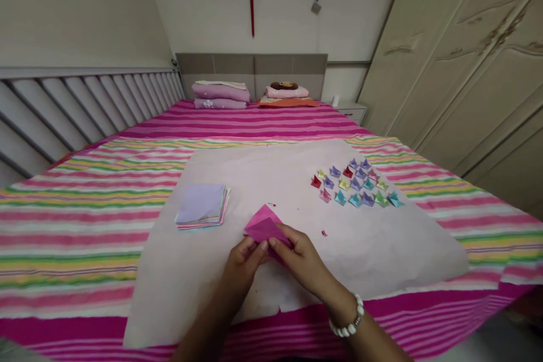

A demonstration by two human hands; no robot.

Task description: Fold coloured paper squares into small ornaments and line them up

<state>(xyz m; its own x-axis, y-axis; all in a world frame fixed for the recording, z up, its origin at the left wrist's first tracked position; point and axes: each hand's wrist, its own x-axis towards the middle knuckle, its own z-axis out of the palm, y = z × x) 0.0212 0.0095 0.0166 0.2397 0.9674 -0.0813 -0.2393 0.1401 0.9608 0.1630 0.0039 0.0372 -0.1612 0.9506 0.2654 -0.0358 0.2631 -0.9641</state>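
Observation:
Between my two hands is a folded sheet of magenta origami paper (266, 227), its point turned away from me. My left hand (245, 260) pinches the near left side, thumb on top. My right hand (299, 254), with a white beaded bracelet on its wrist, grips the right side with its thumb near the other thumb. The fingers under the paper are partly hidden. To the left lies a stack of square coloured paper (201, 203), lavender on top. Several small folded paper pieces (355, 184) in various colours stand in rows at the right.
A large white sheet (229, 167) covers part of the striped bed (85, 226). Small red scraps (324, 233) lie on it. Folded bedding (221, 95) rests by the headboard (220, 64). A railing (85, 104) runs along the left; a wardrobe (441, 79) stands right.

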